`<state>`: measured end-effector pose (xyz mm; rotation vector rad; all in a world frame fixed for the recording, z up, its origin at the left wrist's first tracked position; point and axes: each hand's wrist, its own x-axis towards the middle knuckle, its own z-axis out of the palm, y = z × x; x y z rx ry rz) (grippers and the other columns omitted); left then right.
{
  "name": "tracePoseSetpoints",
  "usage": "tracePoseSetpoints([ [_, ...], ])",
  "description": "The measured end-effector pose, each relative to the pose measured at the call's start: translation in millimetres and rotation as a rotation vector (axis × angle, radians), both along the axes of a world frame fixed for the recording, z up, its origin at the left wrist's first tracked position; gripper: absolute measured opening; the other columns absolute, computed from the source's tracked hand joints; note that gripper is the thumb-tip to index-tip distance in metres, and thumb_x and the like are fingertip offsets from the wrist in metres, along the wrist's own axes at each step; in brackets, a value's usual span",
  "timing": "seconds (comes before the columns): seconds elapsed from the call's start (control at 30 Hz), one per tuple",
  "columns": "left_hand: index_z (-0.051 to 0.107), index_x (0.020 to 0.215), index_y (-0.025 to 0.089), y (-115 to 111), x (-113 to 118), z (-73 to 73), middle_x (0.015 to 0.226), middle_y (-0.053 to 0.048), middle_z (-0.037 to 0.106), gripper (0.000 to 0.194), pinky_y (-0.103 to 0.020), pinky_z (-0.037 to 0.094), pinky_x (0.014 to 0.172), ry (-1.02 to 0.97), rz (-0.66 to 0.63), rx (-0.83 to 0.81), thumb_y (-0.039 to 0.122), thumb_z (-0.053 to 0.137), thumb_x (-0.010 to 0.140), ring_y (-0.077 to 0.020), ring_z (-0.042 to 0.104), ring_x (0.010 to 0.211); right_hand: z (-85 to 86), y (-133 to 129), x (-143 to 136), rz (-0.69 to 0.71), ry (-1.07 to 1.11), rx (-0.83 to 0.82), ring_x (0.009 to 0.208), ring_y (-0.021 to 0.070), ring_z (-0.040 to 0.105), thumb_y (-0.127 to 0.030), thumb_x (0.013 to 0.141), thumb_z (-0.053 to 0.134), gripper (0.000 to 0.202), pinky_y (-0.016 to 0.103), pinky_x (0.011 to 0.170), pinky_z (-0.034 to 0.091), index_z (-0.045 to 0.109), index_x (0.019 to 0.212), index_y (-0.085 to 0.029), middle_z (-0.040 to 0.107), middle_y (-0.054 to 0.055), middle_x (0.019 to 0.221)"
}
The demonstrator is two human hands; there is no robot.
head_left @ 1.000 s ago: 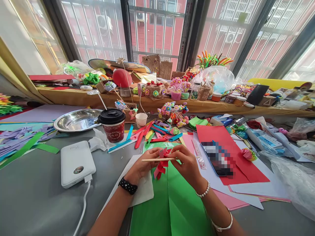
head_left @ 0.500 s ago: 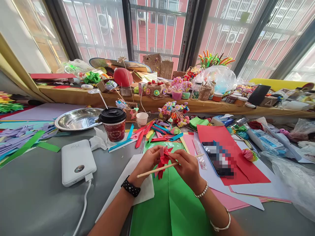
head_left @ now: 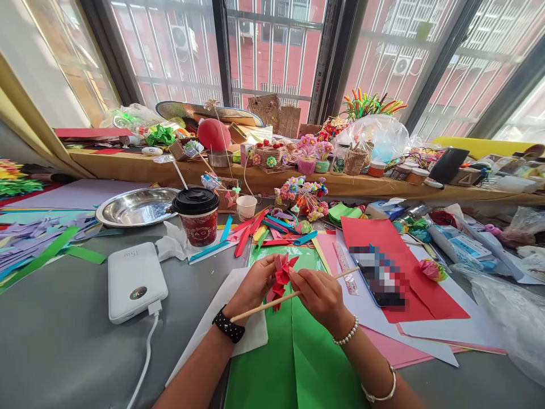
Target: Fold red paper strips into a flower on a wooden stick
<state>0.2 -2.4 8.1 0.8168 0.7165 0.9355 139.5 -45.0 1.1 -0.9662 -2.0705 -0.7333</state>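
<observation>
- Pinching folded red paper (head_left: 282,274) w/ fingers of L hand (head_left: 253,284), a bit below ctr of frame.
- Gripping thin wooden stick (head_left: 258,309) w/ bent fingers of R hand (head_left: 321,295), just right of ctr; having fingertips very close to folded red paper, but cannot tell if touching.
- Holding this stick slantwise, w/ low end over black wristband (head_left: 223,326) & high end toward phone (head_left: 377,278), mid-right of frame.
- Can see green paper (head_left: 293,363) under both hands, bottom ctr, & also white sheet (head_left: 255,335) beneath L wrist.
- Can find coloured strips (head_left: 243,241) approx. mid-frame, beyond the hands.
- At mid-left, can see white power bank (head_left: 136,278) w/ cable (head_left: 147,358) plugged in; above it, dark-lidded cup (head_left: 198,218) beside metal plate (head_left: 102,215).
- At mid-right, can note red sheet (head_left: 426,289), lying partly under phone.
</observation>
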Motion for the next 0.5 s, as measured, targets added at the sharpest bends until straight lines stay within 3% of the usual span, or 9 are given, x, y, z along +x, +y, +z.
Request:
tracePoseSetpoints([
  [0.3,0.053,0.063,0.013,0.7,-1.7,-4.0,0.050,0.006,0.048,0.023,-0.013,0.031,0.038,-0.021,0.003,-0.001,0.032,0.066,0.062,-0.0020,0.041,0.040,-4.8,1.1,-2.1,0.053,0.017,0.056,0.057,0.0104,0.054,-0.010,0.080,0.049,0.015,0.024,0.049,0.036,0.056,0.093,-0.010,0.061,0.003,0.065],
  [0.5,0.054,0.065,0.013,3.6,-2.7,-5.1,0.048,0.005,0.048,0.021,-0.014,0.030,0.035,-0.009,-0.037,0.053,0.032,0.063,0.065,-0.0031,0.041,0.036,-1.6,3.1,-5.4,0.009,0.071,-0.008,0.057,0.0111,0.053,-0.015,0.082,0.047,0.011,0.024,0.051,0.039,0.057,0.086,-0.014,0.061,0.003,0.067],
])
